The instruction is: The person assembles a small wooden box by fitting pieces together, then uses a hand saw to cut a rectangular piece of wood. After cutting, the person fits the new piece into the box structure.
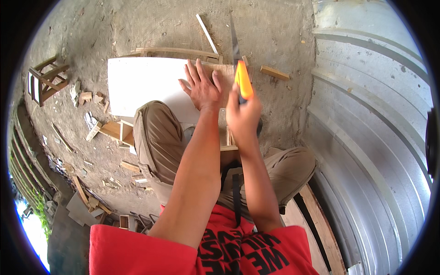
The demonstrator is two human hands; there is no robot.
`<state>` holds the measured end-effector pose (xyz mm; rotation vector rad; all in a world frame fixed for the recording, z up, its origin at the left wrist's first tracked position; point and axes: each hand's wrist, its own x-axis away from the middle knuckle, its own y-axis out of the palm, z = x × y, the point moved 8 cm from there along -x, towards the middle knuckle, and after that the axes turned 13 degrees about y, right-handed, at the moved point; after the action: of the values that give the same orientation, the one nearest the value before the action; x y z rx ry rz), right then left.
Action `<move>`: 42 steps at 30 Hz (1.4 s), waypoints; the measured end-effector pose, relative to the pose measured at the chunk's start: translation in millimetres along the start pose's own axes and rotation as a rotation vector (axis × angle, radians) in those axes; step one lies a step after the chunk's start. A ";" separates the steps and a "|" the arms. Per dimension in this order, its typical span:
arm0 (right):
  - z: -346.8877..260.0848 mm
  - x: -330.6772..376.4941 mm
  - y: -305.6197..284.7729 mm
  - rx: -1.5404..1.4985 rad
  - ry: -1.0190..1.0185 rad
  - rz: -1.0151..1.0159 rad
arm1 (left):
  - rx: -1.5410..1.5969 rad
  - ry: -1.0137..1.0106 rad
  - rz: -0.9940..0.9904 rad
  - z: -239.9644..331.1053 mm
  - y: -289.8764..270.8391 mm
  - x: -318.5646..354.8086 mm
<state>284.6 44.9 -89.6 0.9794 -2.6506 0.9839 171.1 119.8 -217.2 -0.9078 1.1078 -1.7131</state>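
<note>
Right grip point(243, 114) clasps the saw point(244, 80), the white board point(146, 82) just leftward.

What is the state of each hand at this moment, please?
Left hand: open and spread, palm down on the white board.
Right hand: closed, holding the orange-handled saw.

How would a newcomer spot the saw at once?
Find the big white board beyond the person's left knee. To its right, the right hand grips the saw. Its bright orange handle sets it apart from the brown wood block nearby.
</note>
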 end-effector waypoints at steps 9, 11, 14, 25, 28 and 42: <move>-16.5 150.4 -82.5 -0.015 0.316 -0.168 | 0.027 -0.031 -0.004 -6.1 -0.6 6.2; -23.5 157.6 -90.1 -0.037 0.354 -0.160 | 0.013 -0.025 -0.008 -6.4 -1.8 7.1; -10.7 72.8 -41.1 -0.049 0.137 -0.094 | 0.008 -0.033 0.001 -10.1 -1.0 7.2; -9.7 176.4 -97.7 0.105 0.113 -0.160 | -0.003 -0.052 -0.022 -9.1 -1.6 3.1; -8.6 170.8 -96.7 0.058 0.277 -0.215 | 0.018 -0.060 -0.043 -8.1 -3.2 7.9; -24.8 171.3 -102.0 0.063 0.276 -0.200 | 0.000 -0.061 -0.025 -9.2 -0.9 6.6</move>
<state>213.5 -88.3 43.1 1.0154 -2.2633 1.0752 160.4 116.5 -218.7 -0.9711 1.0605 -1.6947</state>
